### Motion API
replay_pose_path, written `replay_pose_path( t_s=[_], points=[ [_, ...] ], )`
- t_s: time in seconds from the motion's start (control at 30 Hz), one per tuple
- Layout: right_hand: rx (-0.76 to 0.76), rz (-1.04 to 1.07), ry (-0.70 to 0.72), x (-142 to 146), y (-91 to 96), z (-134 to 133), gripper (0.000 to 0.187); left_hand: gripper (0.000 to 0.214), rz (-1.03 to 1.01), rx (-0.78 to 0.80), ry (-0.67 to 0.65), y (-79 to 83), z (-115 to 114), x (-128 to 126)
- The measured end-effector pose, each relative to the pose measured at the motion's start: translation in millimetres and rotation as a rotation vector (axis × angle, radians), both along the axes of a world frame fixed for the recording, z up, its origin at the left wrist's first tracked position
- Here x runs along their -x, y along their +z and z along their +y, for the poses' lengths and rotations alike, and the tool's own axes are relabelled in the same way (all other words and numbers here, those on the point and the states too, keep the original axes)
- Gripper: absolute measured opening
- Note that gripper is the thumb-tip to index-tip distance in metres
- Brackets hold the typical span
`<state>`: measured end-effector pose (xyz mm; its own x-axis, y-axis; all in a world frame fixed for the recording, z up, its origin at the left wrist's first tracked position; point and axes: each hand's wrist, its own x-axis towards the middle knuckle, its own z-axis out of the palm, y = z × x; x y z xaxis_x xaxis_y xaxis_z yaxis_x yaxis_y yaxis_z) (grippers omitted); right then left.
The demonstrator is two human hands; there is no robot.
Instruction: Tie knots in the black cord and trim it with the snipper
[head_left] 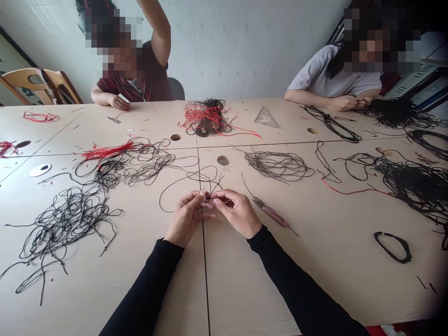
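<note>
My left hand (187, 217) and my right hand (236, 211) meet over the middle of the table, fingertips pinched together on a thin black cord (210, 189). The cord runs up from the pinch and loops away to the left across the tabletop. Both forearms are in black sleeves. A pink-handled pair of scissors (271, 213) lies just right of my right hand.
Tangles of black cord lie at left (66, 219), centre (276, 165) and right (413, 179); a red and black bundle (206, 116) sits at the far middle. A closed black loop (392, 246) rests at right. Two people sit across the wooden table (329, 261), handling cords.
</note>
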<state>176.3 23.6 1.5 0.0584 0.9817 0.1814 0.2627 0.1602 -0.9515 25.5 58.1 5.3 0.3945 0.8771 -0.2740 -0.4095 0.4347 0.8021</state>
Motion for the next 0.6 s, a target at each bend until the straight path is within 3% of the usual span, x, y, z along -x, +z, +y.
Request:
replay_pose_path(
  t_s=[0.2, 0.4, 0.6],
  points=[
    [0.058, 0.064, 0.028, 1.3, 1.1, -1.3, 0.015, 0.023, -0.001, 0.006, -0.059, 2.8, 0.5, 1.8],
    [0.099, 0.123, 0.035, 5.0, 1.6, -1.7, 0.011, 0.023, 0.028, 0.002, -0.015, 3.3, -1.3, 0.5],
    [0.033, 0.057, 0.02, 3.6, -3.4, -0.9, 0.011, 0.019, -0.016, 0.006, 0.038, -1.2, -0.2, 0.2]
  ],
)
